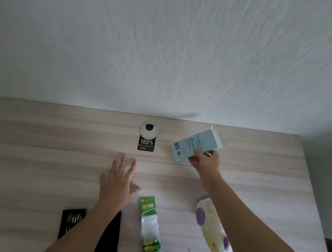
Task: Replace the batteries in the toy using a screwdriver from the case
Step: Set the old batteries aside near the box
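Note:
My right hand (205, 161) grips a light blue box (196, 145) near the table's far right and holds it tilted over the table top. My left hand (119, 182) hovers flat with spread fingers over the middle of the table, holding nothing. A cream and purple toy (210, 224) lies near my right forearm. A green strip pack of batteries (150, 231) lies between my arms. The black screwdriver case (71, 221) lies open at the lower left, showing several bits; my left forearm partly hides it, along with a black part (109, 239) beside it.
The light wood table (48, 155) stands against a white textured wall (168, 45). A round white cable grommet (148, 130) with a black "100%" label (146, 144) sits at the back centre. The table's right edge runs near the toy.

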